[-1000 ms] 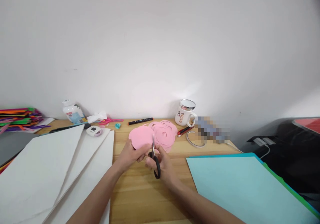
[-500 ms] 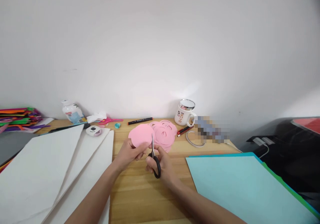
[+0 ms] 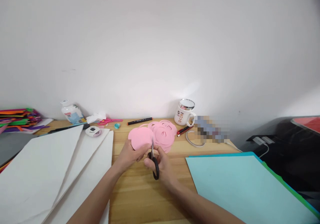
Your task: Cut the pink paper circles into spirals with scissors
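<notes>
A white wall (image 3: 160, 51) stands beyond the grip; a wood-grain desk (image 3: 135, 197) spreads beneath; the left hand (image 3: 127, 155) pinches a pink paper cutout (image 3: 140, 137) just ahead of it; the right hand (image 3: 163, 164) holds black-handled scissors (image 3: 157, 168), their blades at the cutout's right edge.

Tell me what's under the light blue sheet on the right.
Beneath the light blue sheet, a darker blue sheet shows along the far edge and a green sheet along the right; anything else is covered.

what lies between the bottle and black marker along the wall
A crumpled tissue, pink scissors and a small teal thing, left to right in the head view.
</notes>
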{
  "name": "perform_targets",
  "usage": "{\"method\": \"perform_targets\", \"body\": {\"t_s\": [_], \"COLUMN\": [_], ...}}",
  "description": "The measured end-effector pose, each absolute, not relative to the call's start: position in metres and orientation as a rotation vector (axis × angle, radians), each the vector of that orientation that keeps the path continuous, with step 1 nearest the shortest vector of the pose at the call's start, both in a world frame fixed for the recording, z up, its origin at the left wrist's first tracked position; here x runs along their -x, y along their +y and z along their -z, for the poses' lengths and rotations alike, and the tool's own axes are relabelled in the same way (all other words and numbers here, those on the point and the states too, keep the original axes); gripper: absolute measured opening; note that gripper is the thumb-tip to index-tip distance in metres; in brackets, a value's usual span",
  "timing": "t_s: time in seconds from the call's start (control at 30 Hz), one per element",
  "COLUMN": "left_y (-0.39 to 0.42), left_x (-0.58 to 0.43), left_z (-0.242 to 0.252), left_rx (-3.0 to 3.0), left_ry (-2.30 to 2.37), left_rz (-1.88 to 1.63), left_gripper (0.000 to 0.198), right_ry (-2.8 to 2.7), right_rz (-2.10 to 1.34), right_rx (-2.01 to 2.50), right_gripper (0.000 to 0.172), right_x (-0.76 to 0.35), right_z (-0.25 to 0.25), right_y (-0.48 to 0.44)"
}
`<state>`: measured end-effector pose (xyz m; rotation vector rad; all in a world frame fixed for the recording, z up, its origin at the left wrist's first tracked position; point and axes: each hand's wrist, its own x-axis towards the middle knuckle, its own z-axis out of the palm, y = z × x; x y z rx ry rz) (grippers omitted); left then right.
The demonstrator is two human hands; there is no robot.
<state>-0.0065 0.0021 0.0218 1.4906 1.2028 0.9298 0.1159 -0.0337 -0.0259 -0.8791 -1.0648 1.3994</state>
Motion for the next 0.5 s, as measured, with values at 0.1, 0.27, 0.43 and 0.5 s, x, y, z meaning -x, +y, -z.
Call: {"method": "perform_targets", "body": {"t_s": [0.1,0.27,0.43,0.5], "left_y": [0.0014,0.0017,0.0022,0.0025], "left_x": [0.0067,0.0067,0.0074,0.0078], "left_z": [-0.0236,-0.0248,-0.0245,-0.0241], "left_rx": [-1.501,-1.484,-1.478,-1.477], "left_ry": [1.203,1.182,1.184,1.182], "left_rz": [-0.916,-0.924,-0.902,-0.907], "left_gripper": [0.034,0.032,0.036,0.035], "right_ry": [-1.05,-1.045,-1.056,-1.065], "right_rz": [-1.402,-1.414,-1.407,-1.39], "right_rx": [0.836,0.837,0.839,0.84], "right_gripper": [0.046,0.047,0.045,0.044], "right_x": [-0.1174,-0.1179,-0.1172,-0.1172], "right_z": [0.0237,0.0236,0.0262,0.027], "right_y": [-0.0326,-0.0319,-0.0312,-0.0311]}}
